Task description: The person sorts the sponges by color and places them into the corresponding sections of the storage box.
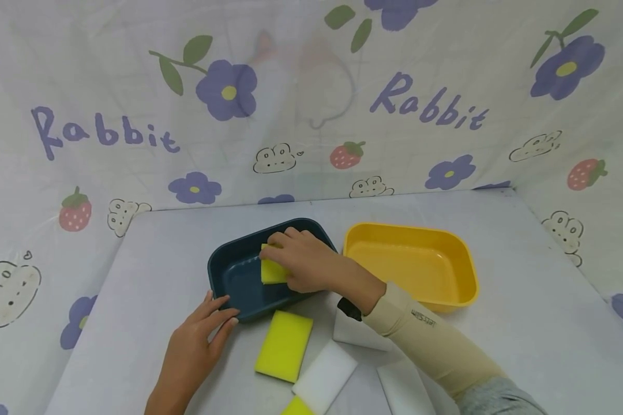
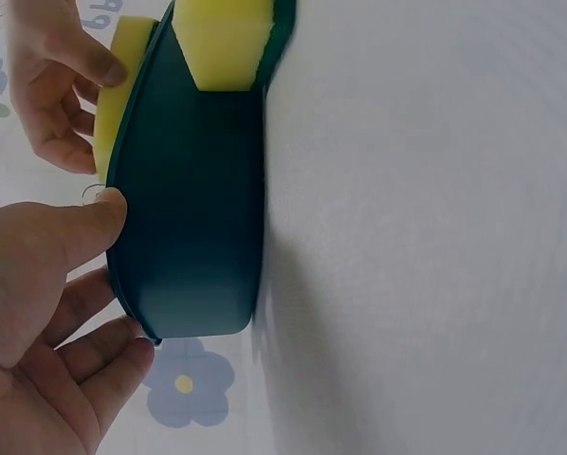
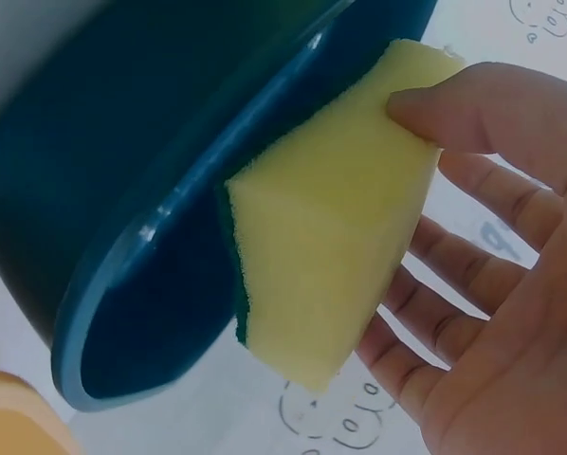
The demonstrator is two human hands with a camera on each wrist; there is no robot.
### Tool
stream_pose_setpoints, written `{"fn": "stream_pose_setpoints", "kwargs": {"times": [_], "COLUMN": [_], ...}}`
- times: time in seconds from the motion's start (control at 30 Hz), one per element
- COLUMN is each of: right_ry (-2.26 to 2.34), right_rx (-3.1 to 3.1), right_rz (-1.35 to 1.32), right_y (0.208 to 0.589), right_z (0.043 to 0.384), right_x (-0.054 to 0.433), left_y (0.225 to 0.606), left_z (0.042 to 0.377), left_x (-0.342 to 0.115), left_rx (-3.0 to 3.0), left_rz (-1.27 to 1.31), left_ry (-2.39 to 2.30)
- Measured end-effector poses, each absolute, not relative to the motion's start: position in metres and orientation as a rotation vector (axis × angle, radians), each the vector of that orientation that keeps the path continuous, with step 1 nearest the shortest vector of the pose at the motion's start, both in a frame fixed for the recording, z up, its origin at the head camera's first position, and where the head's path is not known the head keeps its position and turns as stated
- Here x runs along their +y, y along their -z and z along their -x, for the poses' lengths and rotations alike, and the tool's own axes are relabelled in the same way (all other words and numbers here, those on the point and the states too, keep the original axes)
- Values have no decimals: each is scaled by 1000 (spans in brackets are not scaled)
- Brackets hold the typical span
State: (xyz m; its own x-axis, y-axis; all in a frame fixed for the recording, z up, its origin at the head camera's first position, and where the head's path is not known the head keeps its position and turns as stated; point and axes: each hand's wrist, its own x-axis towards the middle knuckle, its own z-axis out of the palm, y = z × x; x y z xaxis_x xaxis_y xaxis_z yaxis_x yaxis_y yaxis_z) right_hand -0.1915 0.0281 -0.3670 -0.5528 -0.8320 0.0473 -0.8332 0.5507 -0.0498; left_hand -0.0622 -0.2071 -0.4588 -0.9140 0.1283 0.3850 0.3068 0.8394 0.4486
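My right hand (image 1: 308, 262) grips a yellow sponge (image 3: 331, 209) with a dark green scouring side, thumb on one face and fingers on the other. It holds the sponge over the inside of a dark blue plastic bin (image 1: 239, 282). At the bin's near left corner, my left hand (image 1: 197, 340) holds the rim between thumb and fingers, as the left wrist view shows. Another yellow sponge (image 1: 284, 346) lies on the table just in front of the bin, with a white sponge block (image 1: 325, 374) beside it.
Right of the blue bin stands a yellow bin (image 1: 412, 265). More white blocks (image 1: 406, 389) lie near and partly under my right forearm. The corner of another yellow piece (image 1: 297, 407) shows at the bottom edge. A printed cloth (image 1: 311, 104) hangs behind the table.
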Motion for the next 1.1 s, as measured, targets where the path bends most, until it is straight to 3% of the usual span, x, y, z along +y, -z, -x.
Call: {"fn": "stream_pose_setpoints", "kwargs": {"times": [1.1], "right_ry": [-497], "right_rx": [-3007], "right_rz": [-1682], "right_y": [413], "right_z": [216], "right_x": [-6], "left_y": [458], "left_z": [62], "left_x": [-209], "left_rx": [-2674], "left_rz": [341], "left_ry": [727]}}
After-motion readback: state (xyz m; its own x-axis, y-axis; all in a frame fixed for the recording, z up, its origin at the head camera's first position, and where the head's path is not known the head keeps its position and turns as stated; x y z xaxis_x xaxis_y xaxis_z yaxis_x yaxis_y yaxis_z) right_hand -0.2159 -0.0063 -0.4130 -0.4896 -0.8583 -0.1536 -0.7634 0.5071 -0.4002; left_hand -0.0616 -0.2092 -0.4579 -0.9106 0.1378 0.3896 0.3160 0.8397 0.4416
